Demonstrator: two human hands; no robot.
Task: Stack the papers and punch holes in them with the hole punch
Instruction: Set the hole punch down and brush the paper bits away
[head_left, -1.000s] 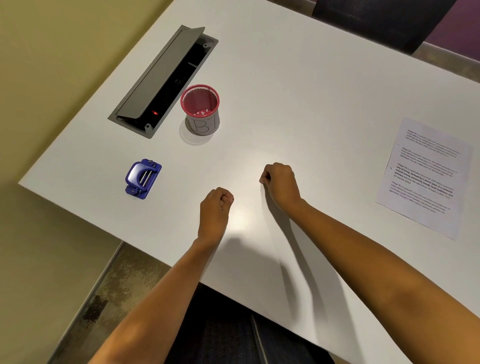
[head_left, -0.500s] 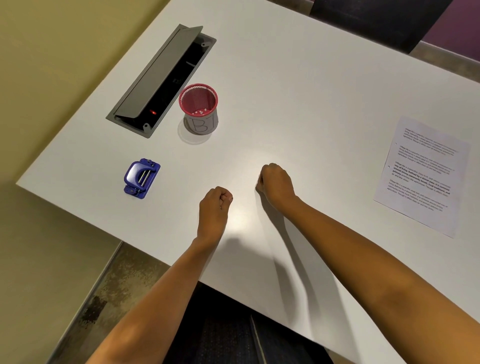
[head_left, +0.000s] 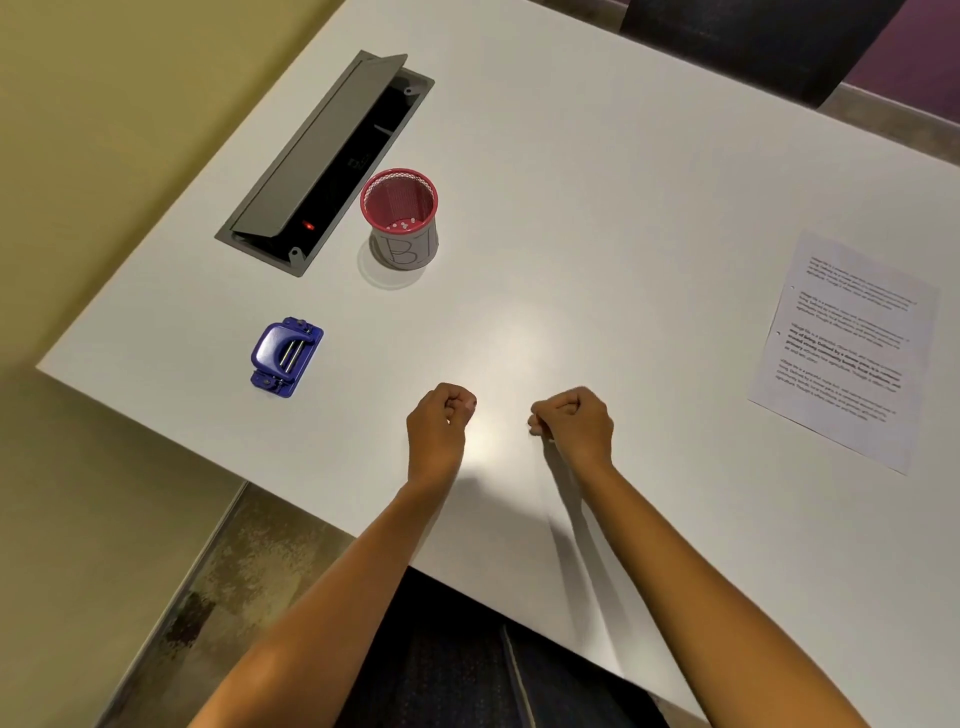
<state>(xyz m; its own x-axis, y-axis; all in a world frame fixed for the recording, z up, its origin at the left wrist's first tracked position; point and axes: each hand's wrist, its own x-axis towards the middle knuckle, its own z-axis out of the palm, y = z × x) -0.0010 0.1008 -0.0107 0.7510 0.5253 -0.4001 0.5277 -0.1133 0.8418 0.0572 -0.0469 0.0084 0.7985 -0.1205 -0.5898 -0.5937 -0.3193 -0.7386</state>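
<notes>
Both hands are being held clenched and empty just above the worktop (head_left: 597, 171), left hand (head_left: 439, 423) and right hand (head_left: 571, 423) near each other; the right hand is being seen drawn slightly back toward the near edge compared with a moment ago, otherwise nothing is being moved. Papers (head_left: 847, 348) are lying well apart to the right, with punched holes seemingly visible on the left margin; print is too small to be read. Hole punch (head_left: 287, 357) is sitting far left, untouched. Task is being judged finished or idle. Mesh cup (head_left: 400, 218) is labelled "BI", partly cut off.
</notes>
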